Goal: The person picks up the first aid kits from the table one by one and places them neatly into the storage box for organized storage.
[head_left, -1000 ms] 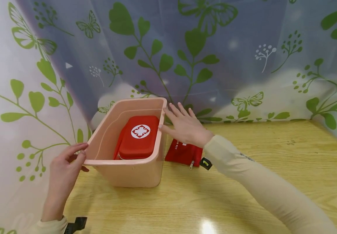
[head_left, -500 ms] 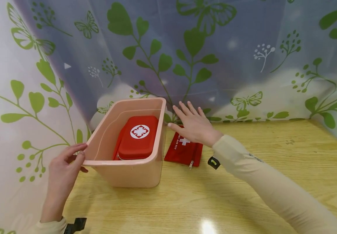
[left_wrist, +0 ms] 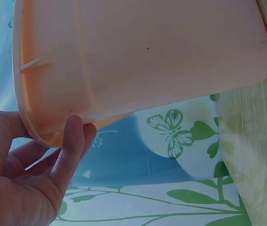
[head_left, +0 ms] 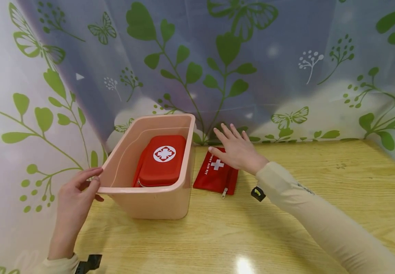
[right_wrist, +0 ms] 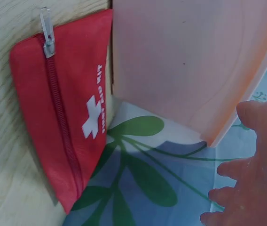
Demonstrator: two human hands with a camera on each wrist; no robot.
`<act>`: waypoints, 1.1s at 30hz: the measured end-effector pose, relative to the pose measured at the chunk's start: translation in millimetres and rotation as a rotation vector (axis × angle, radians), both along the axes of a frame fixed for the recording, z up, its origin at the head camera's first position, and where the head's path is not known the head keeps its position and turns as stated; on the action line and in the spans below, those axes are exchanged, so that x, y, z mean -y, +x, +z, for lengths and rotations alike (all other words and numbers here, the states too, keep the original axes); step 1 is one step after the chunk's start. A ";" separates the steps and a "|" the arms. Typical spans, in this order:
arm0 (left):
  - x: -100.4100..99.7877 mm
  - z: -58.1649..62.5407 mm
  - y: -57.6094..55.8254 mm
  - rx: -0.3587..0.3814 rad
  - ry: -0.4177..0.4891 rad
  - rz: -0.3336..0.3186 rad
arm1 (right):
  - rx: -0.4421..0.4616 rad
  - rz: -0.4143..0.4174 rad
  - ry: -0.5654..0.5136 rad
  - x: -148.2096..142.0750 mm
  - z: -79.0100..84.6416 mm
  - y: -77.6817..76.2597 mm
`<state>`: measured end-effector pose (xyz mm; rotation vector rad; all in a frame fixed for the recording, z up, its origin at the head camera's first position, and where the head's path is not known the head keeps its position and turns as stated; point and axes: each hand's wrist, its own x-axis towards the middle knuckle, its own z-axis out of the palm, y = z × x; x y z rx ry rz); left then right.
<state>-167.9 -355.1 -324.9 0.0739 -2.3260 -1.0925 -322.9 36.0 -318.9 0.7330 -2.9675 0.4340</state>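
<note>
My left hand holds the near left corner of a peach plastic bin, its fingers and thumb around the rim, as the left wrist view also shows. Inside the bin sits a red hard case with a white cross emblem on its lid. To the bin's right, a flat red first aid pouch lies on the table, its zip pull toward me. Above the pouch's far right part hovers my right hand, fingers spread and holding nothing. That hand hides the pouch's far right corner in the head view.
A wooden table carries everything. Along its back and left side hangs a printed curtain with green leaves and butterflies, close behind the bin and the pouch.
My right hand has moved right, away from the bin's right rim, uncovering more of the pouch. The left hand, bin, case and pouch have stayed in place.
</note>
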 end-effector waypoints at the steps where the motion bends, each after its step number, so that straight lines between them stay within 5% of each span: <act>1: 0.3 -0.2 0.0 0.000 0.003 -0.002 | 0.000 0.000 0.000 -1.0 -1.4 -0.9; 33: 0.3 -3.1 -1.7 -0.028 0.037 0.001 | 0.071 -0.009 0.000 2.0 -75.8 -10.1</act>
